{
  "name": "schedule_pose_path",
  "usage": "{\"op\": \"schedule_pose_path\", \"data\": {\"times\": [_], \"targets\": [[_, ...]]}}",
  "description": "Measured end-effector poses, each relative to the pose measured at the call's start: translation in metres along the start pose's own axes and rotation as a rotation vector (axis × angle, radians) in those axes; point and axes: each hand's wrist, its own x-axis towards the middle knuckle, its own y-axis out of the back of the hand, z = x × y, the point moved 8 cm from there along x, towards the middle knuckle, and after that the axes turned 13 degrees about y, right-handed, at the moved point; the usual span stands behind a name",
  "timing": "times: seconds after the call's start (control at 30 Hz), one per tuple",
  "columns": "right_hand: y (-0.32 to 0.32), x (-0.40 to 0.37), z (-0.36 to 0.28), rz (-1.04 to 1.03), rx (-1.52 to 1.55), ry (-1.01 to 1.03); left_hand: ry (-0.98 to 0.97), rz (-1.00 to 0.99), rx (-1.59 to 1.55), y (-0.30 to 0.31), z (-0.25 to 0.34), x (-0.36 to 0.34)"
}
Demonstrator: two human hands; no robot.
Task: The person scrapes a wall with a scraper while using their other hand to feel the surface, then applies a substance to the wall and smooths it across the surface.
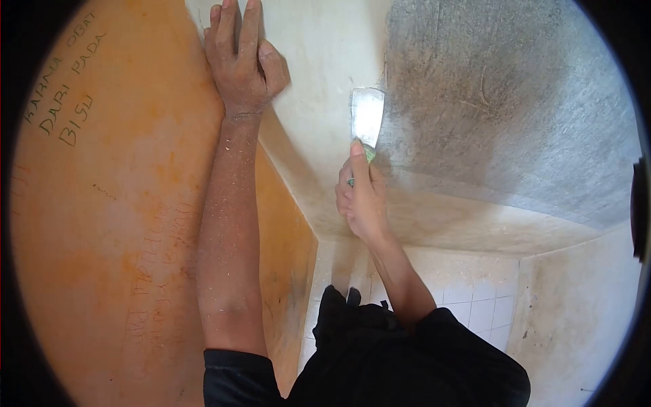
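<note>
My left hand [244,64] is raised at the upper left, its fingers apart and resting at the edge between the orange surface and the pale wall. It holds nothing. Specks of dust cover the left forearm. My right hand [363,197] grips a scraper [367,115] by its green handle, the thumb lying along it. The wide metal blade points up and lies against or very near the pale wall [325,61], just left of a large rough grey patch [481,88]. The fingers cover most of the handle.
An orange surface [102,224] with handwriting fills the left side. Below are a white tiled floor [475,305] and a stained pale wall [576,298] at the lower right. A dark object [639,210] is at the far right edge.
</note>
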Motion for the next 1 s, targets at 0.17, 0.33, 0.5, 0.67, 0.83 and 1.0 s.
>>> {"op": "schedule_pose_path", "data": {"times": [0.17,0.33,0.5,0.67,0.83,1.0], "targets": [[0.004,-0.005,0.015,-0.028,0.001,-0.052,0.028,-0.006,0.012,0.000,-0.002,0.001],[-0.001,-0.004,0.007,-0.005,0.031,-0.028,0.048,-0.012,0.014,-0.001,-0.004,0.001],[-0.007,0.002,0.000,-0.020,0.040,0.004,0.056,-0.027,0.034,-0.001,-0.003,-0.001],[-0.001,-0.002,0.003,0.008,0.037,-0.015,0.024,-0.002,0.014,0.000,-0.001,0.001],[-0.001,-0.004,0.003,-0.017,0.039,-0.031,0.015,-0.007,0.014,0.001,-0.002,0.000],[-0.011,-0.001,-0.003,-0.013,0.029,-0.034,0.007,0.009,0.001,0.000,-0.002,-0.001]]}}
